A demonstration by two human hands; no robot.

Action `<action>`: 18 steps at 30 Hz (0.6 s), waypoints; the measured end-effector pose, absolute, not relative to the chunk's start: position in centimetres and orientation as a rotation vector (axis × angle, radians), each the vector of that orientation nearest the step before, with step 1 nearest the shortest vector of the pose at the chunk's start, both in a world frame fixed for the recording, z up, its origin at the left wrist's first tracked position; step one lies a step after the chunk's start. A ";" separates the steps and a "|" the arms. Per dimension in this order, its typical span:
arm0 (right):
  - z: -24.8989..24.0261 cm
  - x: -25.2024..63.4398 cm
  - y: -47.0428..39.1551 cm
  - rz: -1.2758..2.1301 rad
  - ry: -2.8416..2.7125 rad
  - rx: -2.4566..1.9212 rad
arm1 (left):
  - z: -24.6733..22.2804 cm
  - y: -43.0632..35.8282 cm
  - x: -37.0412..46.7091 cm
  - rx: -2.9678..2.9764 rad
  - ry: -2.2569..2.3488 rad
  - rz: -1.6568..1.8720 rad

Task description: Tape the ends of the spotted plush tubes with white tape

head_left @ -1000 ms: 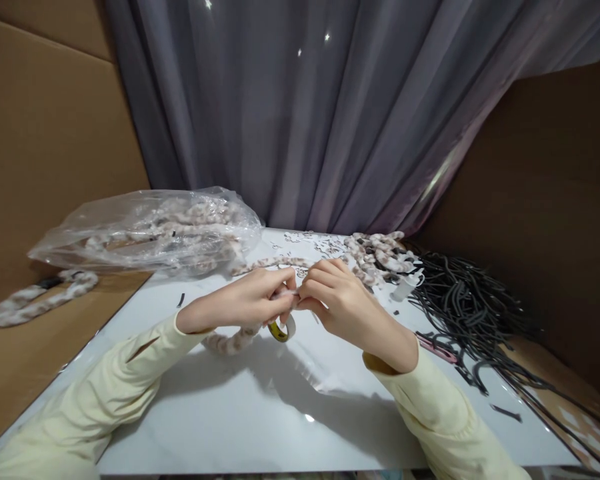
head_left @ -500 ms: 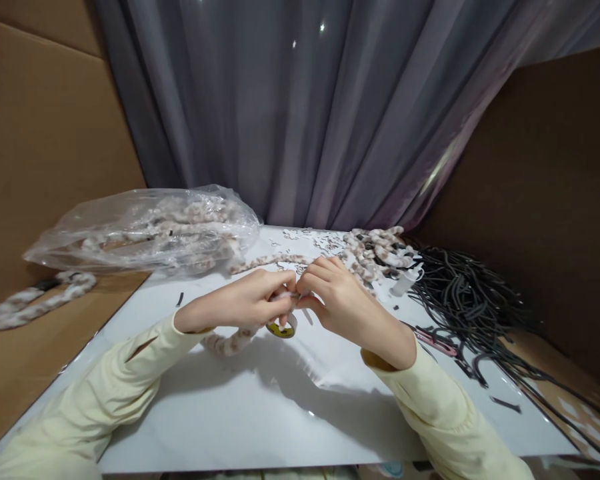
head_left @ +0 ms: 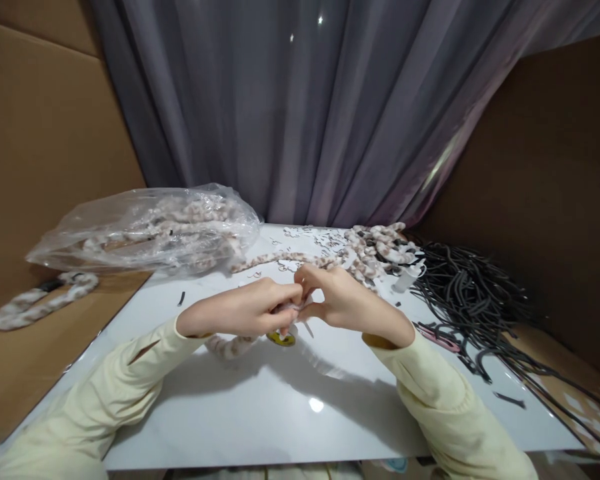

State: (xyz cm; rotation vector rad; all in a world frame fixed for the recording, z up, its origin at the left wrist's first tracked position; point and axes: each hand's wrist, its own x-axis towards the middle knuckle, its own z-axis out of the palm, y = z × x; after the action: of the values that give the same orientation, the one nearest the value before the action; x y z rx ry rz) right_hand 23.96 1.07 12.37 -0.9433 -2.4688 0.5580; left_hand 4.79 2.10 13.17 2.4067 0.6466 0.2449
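My left hand (head_left: 250, 307) is closed over the white table (head_left: 230, 413), its fingers around the end of a fluffy white-and-brown strip (head_left: 230, 348) that hangs down below it. My right hand (head_left: 337, 298) meets it fingertip to fingertip, thumb and forefinger pinched at the same spot. What lies between the right fingertips is too small to make out. Just beneath the hands is a roll of tape with a yellow inside (head_left: 281, 339), partly hidden by the left fingers.
A clear plastic bag (head_left: 145, 230) of fluffy strips lies back left, a fluffy loop (head_left: 43, 301) beside it. Back right are fluffy pieces (head_left: 380, 247), a small white bottle (head_left: 407, 278), black cords (head_left: 465, 287) and a pink-handled tool (head_left: 439, 337). Small metal bits (head_left: 317, 239) lie behind.
The right hand has turned slightly and its fingers arch more, with a wider gap between thumb and forefinger. The left fingers have closed in further at the joint and cover more of the strip.
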 end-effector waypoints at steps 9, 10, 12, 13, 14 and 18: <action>12.5 24.5 2.0 1.315 -2.231 -0.835 | 13.6 1.9 4.7 2.345 0.488 0.193; 12.4 24.6 2.0 1.366 -2.204 -0.826 | 13.7 1.9 4.6 2.342 0.487 0.189; 12.5 24.6 1.9 1.414 -2.176 -0.821 | 13.7 1.9 4.6 2.340 0.475 0.178; 12.5 24.6 1.8 1.416 -2.177 -0.824 | 13.7 1.9 4.6 2.345 0.468 0.174; 12.5 24.6 1.7 1.406 -2.185 -0.831 | 13.7 1.9 4.6 2.358 0.463 0.172; 12.5 24.5 1.4 1.323 -2.214 -0.864 | 13.6 1.9 4.7 2.414 0.503 0.204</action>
State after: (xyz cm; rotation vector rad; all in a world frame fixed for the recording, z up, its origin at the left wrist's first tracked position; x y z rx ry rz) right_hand 24.50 1.38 12.53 -0.8640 -2.2138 1.3227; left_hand 4.67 1.86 13.59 2.4141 0.5029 0.2039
